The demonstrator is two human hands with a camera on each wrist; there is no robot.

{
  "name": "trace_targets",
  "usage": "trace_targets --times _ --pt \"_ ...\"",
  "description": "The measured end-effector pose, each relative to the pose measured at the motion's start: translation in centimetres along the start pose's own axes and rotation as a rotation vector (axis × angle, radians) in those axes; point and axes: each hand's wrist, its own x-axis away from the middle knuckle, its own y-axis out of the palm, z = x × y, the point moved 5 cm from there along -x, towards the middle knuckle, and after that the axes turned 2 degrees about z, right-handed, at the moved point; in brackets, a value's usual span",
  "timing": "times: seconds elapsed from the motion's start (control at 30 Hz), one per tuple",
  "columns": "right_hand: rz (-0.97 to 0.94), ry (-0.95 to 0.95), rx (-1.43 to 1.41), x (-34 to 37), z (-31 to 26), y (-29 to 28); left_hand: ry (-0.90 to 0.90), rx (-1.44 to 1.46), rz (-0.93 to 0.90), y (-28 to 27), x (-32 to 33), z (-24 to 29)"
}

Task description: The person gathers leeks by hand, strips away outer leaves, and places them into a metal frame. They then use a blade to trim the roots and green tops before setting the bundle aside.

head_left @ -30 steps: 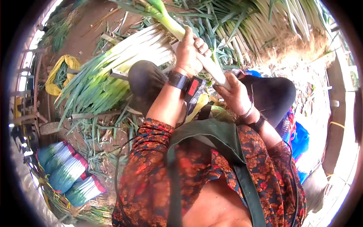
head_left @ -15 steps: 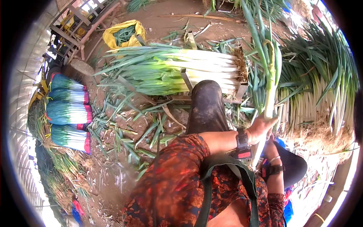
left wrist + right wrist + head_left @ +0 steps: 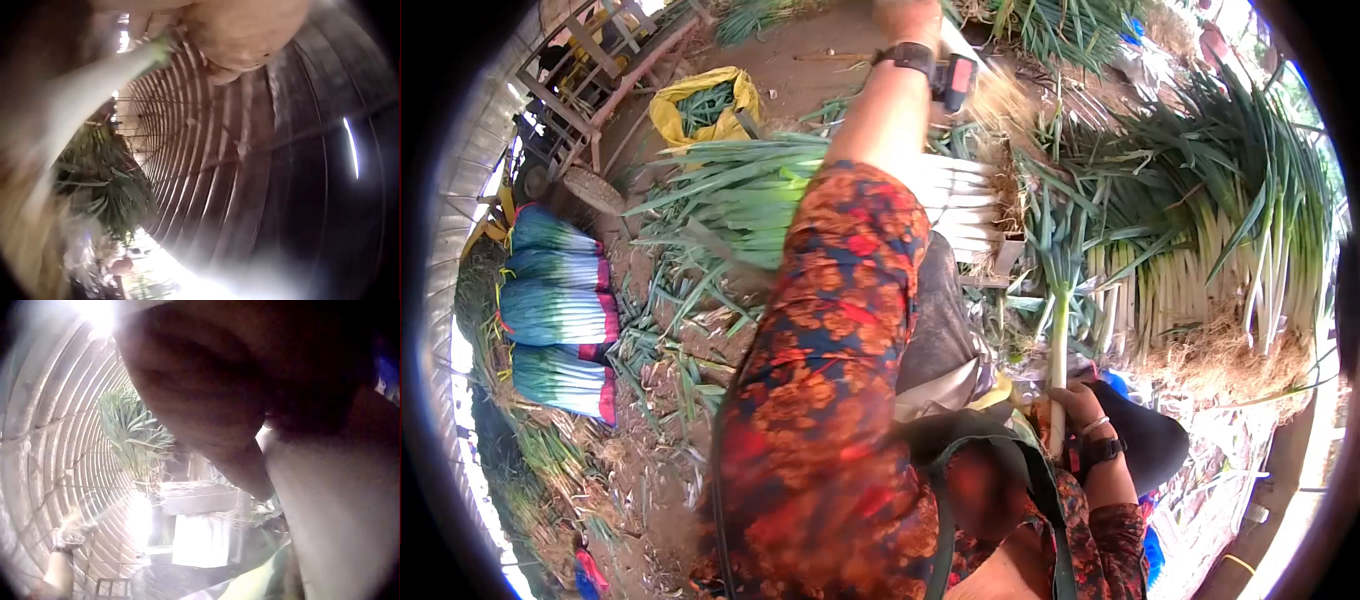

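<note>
My left hand (image 3: 905, 15), at the far end of an outstretched arm and partly cut off by the top edge in the head view, grips a green onion (image 3: 957, 42). That onion's pale stem (image 3: 100, 87) is blurred in the left wrist view, its roots trailing toward the lower left. Near my knee, my right hand (image 3: 1082, 405) holds another thick green onion (image 3: 1059, 345) by its white lower stem, leaves pointing away from me. The right wrist view shows the dark right hand (image 3: 194, 387) curled beside the white stem (image 3: 337, 500).
A metal rack (image 3: 1007, 255) carries a row of green onions (image 3: 960, 200), partly behind my left arm. A large onion heap (image 3: 1210, 220) lies to the right. Wrapped bundles (image 3: 560, 310) lie left, a yellow sack (image 3: 750, 95) beyond. Loose leaves (image 3: 690, 270) litter the ground.
Earlier both hands were on one green onion near my lap. My left hand has swung forward and left with an onion, while my right hand now holds another by the knee.
</note>
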Motion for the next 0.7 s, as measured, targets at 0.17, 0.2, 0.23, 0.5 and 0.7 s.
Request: trace_targets --times 0.17,0.2,0.23,0.5,0.7 --pt "-0.082 -0.066 -0.106 3.2 -4.9 1.1 -0.163 -0.565 -0.806 1.1 14.5 -1.3" --pt "-0.133 -0.075 -0.212 4.7 -6.4 2.1 -0.034 -0.605 -1.083 0.6 20.3 -5.2" --pt "-0.145 -0.12 -0.134 5.6 -7.5 2.1 0.11 -0.561 -1.321 0.2 26.1 -5.6" --pt "-0.213 -0.151 -0.131 15.1 -12.2 4.1 0.373 -0.95 -1.625 1.1 40.9 -5.6" --pt "-0.197 -0.104 0.114 17.3 -11.2 3.4 0.549 -0.995 -1.756 1.9 36.7 -4.6"
